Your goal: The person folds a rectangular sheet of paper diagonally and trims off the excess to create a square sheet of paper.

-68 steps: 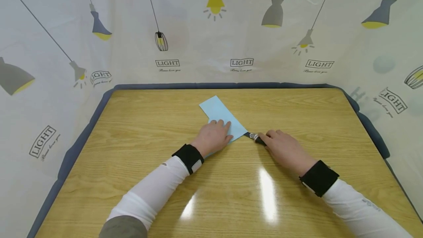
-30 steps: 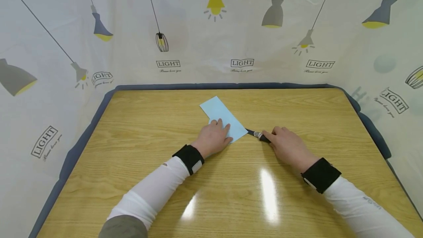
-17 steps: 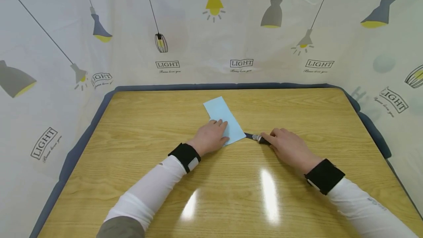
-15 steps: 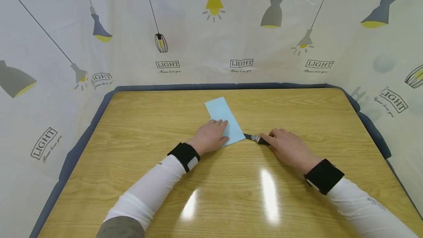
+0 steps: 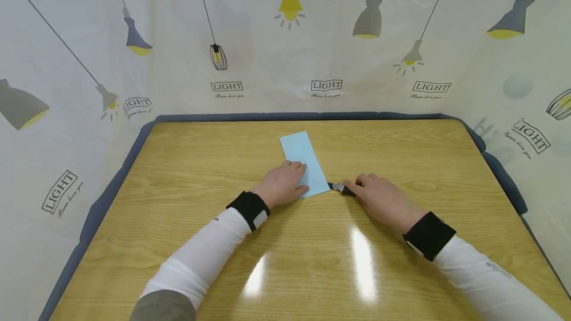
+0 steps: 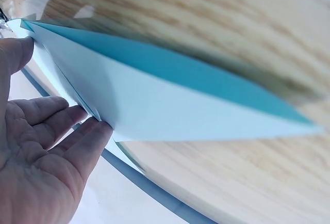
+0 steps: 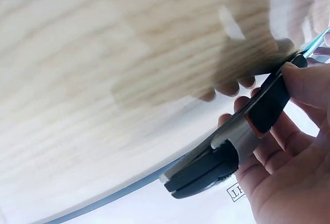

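A folded light blue paper [image 5: 310, 155] lies slanted on the wooden table, its layers parting along one edge in the left wrist view. My left hand [image 5: 282, 183] rests on the paper's left side, with fingers stretched forward and the thumb near the close edge. In my right hand [image 5: 384, 201] is a black and silver stapler [image 7: 247, 136], gripped between thumb and fingers. Its black front end meets the paper's near right corner in the head view. Orange trim shows on the stapler's side. My right palm hides part of its body in the head view.
A dark blue padded border [image 5: 267, 116] runs round the table [image 5: 200, 162]. Behind it hangs a pale cloth [image 5: 267, 53] printed with lamps. Two bright reflections lie on the table's near half. Both wrists wear black bands.
The paper has turned clockwise, its far end swinging right under my left hand. My right hand drew the stapler slightly away rightward, then brought it back left to the corner.
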Demonstrator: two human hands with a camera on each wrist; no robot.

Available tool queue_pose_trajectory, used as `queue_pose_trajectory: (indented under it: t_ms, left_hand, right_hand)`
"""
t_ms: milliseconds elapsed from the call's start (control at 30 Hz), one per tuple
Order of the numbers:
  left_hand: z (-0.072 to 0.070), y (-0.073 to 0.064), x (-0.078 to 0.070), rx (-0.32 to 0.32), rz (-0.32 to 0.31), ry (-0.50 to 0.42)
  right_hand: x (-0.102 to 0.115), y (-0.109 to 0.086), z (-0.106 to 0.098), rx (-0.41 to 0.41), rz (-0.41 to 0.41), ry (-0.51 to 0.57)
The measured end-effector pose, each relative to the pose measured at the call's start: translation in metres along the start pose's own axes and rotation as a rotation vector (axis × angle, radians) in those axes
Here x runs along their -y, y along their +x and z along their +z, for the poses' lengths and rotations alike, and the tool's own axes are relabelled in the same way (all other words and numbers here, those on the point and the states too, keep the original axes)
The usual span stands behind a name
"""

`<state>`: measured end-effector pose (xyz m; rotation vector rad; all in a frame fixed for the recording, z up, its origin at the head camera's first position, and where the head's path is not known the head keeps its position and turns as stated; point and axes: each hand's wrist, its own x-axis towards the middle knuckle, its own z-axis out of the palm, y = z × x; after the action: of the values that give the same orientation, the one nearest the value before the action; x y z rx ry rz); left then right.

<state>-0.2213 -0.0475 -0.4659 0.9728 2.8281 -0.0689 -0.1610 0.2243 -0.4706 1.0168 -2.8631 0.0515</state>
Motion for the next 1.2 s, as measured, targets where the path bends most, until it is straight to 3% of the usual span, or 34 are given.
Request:
queue_pose_trajectory:
  t_ms: [633,1200]
  left_hand:
    - [0.0021,-0.0005,0.0004,-0.018,-0.012,0.026]
    - [0.0025,0.0006,0.0002,0.006,-0.019,0.018]
  right_hand:
    - [-0.0011,0.0021,-0.0003,0.006,0.022,-0.025]
    - [-0.008,-0.0004,0.0,0.022,0.086,0.025]
